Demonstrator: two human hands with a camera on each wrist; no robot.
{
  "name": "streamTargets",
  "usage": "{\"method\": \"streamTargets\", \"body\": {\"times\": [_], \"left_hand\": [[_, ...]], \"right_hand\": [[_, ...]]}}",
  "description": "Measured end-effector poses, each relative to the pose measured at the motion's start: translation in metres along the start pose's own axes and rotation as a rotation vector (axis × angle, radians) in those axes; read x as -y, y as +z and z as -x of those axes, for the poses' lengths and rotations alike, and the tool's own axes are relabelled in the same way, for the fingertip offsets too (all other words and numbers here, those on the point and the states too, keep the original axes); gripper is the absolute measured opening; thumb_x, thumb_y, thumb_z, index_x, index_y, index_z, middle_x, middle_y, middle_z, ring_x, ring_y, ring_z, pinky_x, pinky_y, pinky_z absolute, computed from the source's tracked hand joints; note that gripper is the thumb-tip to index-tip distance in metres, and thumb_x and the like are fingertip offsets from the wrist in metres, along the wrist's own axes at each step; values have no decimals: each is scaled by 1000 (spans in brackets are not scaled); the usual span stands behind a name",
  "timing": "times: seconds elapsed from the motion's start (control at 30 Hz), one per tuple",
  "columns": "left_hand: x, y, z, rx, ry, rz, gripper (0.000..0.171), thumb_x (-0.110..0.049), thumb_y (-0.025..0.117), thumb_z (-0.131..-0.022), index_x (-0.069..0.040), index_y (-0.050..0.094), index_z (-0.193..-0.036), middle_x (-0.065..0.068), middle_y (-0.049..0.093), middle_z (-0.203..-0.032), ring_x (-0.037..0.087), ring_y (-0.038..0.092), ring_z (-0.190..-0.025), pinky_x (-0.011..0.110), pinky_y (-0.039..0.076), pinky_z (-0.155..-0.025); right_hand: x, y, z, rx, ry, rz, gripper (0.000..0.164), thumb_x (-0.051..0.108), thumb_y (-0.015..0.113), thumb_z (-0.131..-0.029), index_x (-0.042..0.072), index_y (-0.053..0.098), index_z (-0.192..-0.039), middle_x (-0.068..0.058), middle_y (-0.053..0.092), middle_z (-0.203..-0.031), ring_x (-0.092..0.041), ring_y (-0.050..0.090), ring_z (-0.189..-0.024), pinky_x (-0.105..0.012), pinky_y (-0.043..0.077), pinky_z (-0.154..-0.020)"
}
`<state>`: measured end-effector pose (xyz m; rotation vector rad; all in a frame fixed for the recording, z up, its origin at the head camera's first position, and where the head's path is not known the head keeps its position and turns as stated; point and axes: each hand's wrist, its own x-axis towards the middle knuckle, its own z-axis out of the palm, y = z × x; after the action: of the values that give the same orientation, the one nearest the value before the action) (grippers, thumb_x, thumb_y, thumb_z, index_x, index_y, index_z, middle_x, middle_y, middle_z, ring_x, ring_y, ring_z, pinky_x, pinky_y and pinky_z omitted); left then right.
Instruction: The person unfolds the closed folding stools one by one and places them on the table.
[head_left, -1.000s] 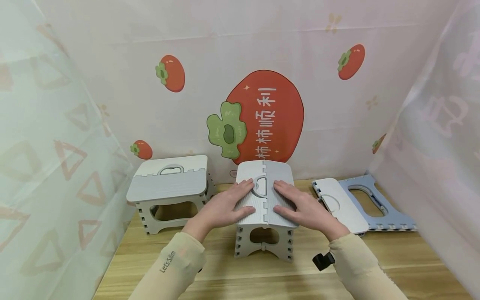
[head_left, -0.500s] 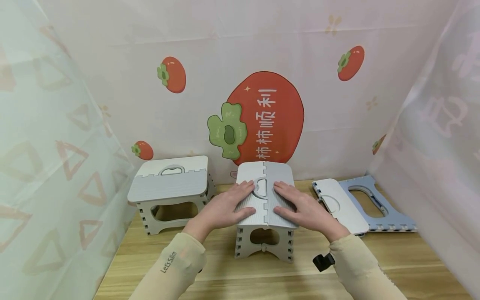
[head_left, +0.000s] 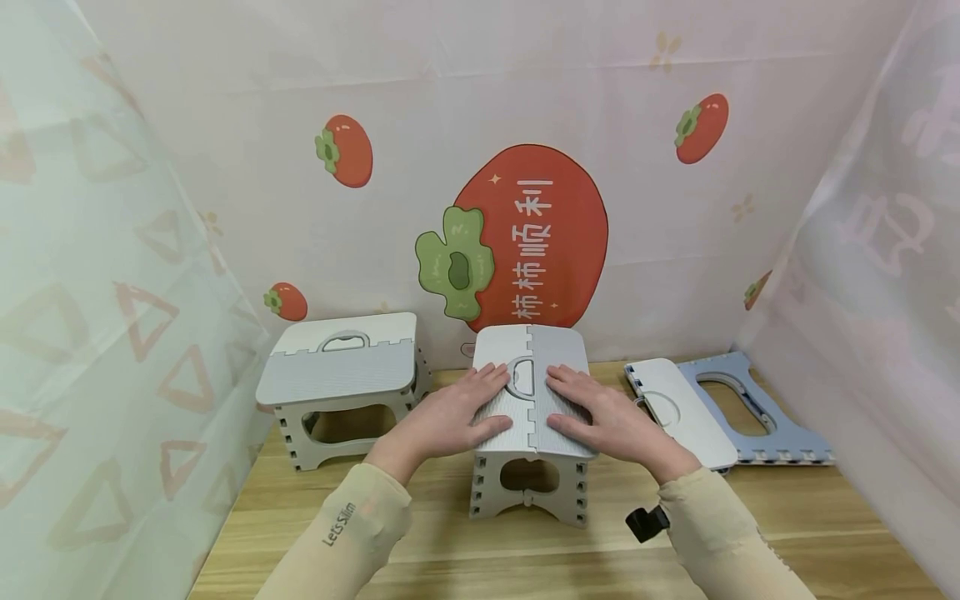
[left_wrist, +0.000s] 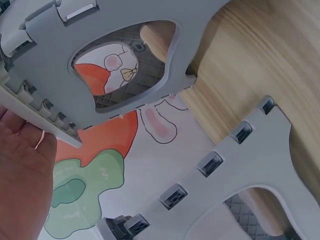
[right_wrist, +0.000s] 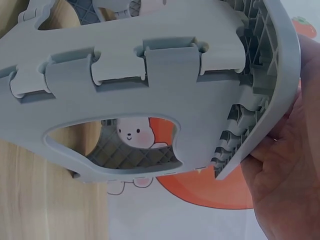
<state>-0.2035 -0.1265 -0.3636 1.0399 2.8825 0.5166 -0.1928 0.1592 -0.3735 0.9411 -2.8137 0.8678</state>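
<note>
A folding step stool [head_left: 528,483] in white and grey stands unfolded in the middle of the table. My left hand [head_left: 453,417] lies palm down on the white half of its top, fingers straight. On the grey half rests my right hand [head_left: 600,412], its fingers also extended. Between them the carry handle [head_left: 534,379] shows at the centre seam. In the left wrist view, the left hand [left_wrist: 22,175] is at the edge of the stool top, with the hinged leg panel [left_wrist: 125,65] below. The right wrist view has the right hand [right_wrist: 285,170] at the opposite edge, beside another leg panel [right_wrist: 125,100].
A second unfolded stool [head_left: 341,375] stands to the left. At the right, a folded stool [head_left: 682,417] with a white panel and blue leg frame lies flat on the wooden table [head_left: 480,567]. Behind hangs a curtain [head_left: 480,75] printed with persimmons.
</note>
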Motion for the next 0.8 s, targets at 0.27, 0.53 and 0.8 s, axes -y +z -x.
{"method": "streamTargets", "body": {"times": [0.27, 0.53, 0.8], "left_hand": [[-1, -3, 0, 25, 19, -24, 72, -51, 48, -105, -9, 31, -161, 5, 28, -168, 24, 23, -155, 40, 22, -127], [-1, -2, 4, 4, 24, -27, 73, -52, 48, -105, -11, 29, -162, 3, 27, -168, 21, 24, -155, 38, 22, -127], [-22, -5, 14, 10, 84, -27, 75, -53, 55, -102, -11, 33, -161, 4, 29, -168, 24, 29, -153, 42, 30, -123]], "right_hand": [[1, 1, -1, 4, -2, 3, 66, 43, 66, -99, 11, 47, -154, -7, 40, -162, -33, 36, -150, -58, 38, -116], [-2, -4, -2, 27, -9, -19, 67, 45, 64, -100, 12, 46, -155, -8, 38, -163, -33, 35, -150, -57, 38, -116], [-14, -16, -10, 31, -6, -31, 60, 33, 63, -102, 8, 45, -154, -12, 39, -162, -35, 29, -152, -57, 34, -118]]}}
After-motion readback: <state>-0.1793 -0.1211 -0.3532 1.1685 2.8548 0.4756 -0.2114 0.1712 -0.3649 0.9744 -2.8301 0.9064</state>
